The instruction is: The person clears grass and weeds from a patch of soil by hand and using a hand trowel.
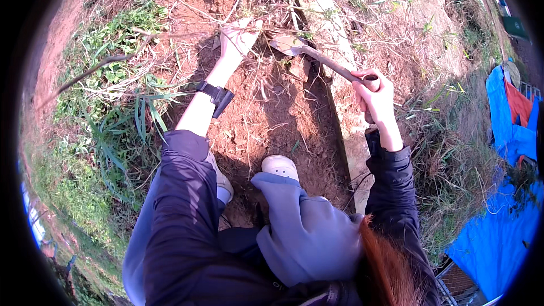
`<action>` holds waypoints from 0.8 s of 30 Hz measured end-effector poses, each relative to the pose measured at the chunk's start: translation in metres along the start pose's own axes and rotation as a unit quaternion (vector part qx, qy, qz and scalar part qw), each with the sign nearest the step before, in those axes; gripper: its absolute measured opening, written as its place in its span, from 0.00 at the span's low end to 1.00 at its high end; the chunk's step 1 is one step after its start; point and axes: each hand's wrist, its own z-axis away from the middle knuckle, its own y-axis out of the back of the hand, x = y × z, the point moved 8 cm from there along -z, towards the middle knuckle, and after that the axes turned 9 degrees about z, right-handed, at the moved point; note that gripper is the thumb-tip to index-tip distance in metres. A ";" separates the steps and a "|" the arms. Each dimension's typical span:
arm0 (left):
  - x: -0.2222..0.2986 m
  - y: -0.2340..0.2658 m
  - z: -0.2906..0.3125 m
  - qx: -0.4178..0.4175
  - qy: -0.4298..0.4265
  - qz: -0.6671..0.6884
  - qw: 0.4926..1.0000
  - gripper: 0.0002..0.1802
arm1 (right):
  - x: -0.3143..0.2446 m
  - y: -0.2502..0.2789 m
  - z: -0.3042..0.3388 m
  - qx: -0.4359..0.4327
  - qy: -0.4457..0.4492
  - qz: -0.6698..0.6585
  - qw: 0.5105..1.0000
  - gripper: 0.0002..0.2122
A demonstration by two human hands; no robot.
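My right hand (375,95) is wrapped round the handle of a trowel (331,63), near its end. The trowel's pointed, dirt-coloured blade points left toward my other hand, low over the soil beside a concrete edging (326,8). My left hand (238,39) is closed at a tangle of dry weed stems (224,21), just left of the blade tip. Thin stems stick out around its fingers, and the soil right beneath that hand is partly hidden.
A strip of bare reddish soil (249,119) runs between green weeds (122,130) on the left and the concrete edging. Dry grass (442,153) covers the right side, with blue tarps (498,238) beyond. My pale clog (279,166) stands on the soil. A long dark twig (96,68) crosses at left.
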 end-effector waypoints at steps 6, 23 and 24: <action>0.008 0.016 -0.016 0.037 -0.022 -0.073 0.996 0.08 | -0.006 0.000 0.021 0.005 0.021 0.044 0.999 0.05; 0.019 -0.035 -0.103 -0.065 -0.012 -0.911 0.408 0.51 | 0.006 0.024 0.031 -0.008 -0.017 -0.008 1.000 0.08; 0.027 -0.028 -0.101 -0.059 -0.002 -0.906 0.418 0.51 | 0.000 0.026 0.038 -0.004 -0.012 -0.001 1.000 0.08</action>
